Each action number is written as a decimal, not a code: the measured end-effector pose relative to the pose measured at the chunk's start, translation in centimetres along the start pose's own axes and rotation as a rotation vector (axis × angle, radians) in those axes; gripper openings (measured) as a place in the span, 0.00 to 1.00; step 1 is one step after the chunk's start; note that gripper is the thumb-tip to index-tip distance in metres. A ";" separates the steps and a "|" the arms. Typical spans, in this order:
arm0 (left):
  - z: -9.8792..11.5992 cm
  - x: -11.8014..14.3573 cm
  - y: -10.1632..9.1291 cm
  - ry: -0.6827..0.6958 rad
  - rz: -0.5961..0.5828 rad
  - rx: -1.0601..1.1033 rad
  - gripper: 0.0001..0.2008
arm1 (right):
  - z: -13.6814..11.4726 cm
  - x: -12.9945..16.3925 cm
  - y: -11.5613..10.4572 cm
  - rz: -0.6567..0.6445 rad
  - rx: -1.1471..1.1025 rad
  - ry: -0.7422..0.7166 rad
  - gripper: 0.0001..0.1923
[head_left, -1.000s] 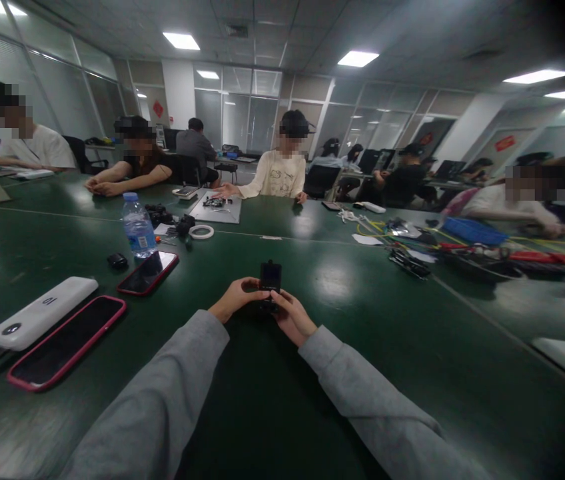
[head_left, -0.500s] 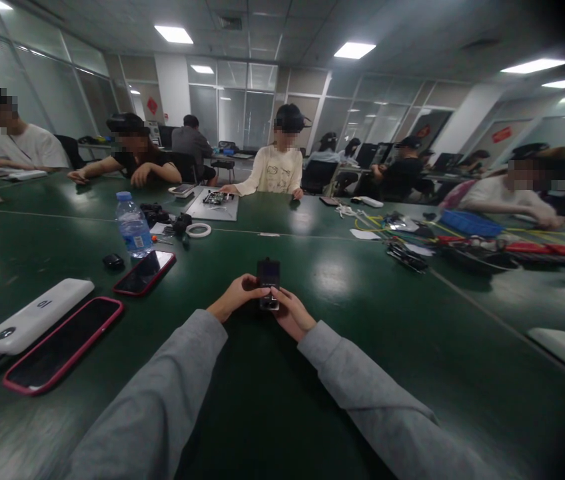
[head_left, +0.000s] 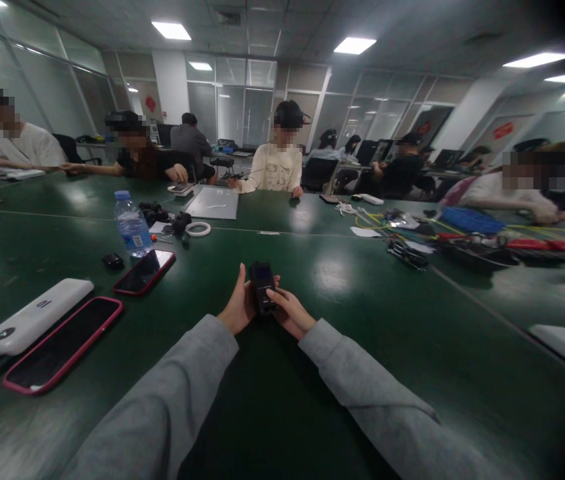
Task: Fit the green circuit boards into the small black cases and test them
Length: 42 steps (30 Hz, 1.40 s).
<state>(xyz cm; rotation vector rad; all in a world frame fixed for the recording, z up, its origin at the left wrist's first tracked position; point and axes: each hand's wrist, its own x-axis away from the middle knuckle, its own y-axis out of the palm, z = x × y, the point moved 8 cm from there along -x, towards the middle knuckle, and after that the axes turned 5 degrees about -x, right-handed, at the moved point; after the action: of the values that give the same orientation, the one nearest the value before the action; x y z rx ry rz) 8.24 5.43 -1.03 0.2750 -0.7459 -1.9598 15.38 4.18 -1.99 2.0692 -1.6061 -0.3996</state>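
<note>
We hold the small black device (head_left: 263,300) over the counter (head_left: 372,340), its screen (head_left: 263,273) facing us, seemingly for easy viewing, our right hand (head_left: 290,312) closed on it with thumb in front, our left hand (head_left: 237,305) against its side, thumb spread away, hidden fingers' grip we cannot tell.

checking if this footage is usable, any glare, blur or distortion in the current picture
Head view: pale glare patches on the green table, likely from the ceiling lights; head view: the white pillar at right leans, probably wide-angle distortion; head view: the top right corner is black, and markings on the black device are too soft to read.
</note>
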 end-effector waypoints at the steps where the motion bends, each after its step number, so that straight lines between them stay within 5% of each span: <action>1: -0.1 -0.1 -0.1 -0.001 0.012 0.001 0.38 | 0.0 0.0 0.0 0.019 0.005 -0.003 0.20; 11: -0.7 -0.6 -1.1 -0.071 0.047 0.097 0.34 | 0.2 0.0 -0.8 0.170 0.174 -0.164 0.23; 16: -0.9 -0.9 -1.6 -0.068 0.067 0.130 0.34 | -1.2 1.3 0.1 0.219 0.529 -0.394 0.30; 21: -0.8 -1.1 -1.9 -0.035 0.083 0.123 0.33 | -3.6 3.0 1.8 0.226 0.870 -0.643 0.27; 29: -0.8 -0.8 -1.7 -0.066 0.118 0.160 0.32 | -3.9 3.7 3.1 0.197 1.104 -0.706 0.17; 42: -1.0 -0.9 -1.8 -0.075 0.082 0.206 0.32 | -3.9 3.5 3.5 0.177 1.305 -0.723 0.18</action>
<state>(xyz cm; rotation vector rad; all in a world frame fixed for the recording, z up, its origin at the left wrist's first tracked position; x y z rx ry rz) 7.89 6.44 -2.96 0.2910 -0.9954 -1.8266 15.45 0.93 3.41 2.7565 -3.0079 0.0565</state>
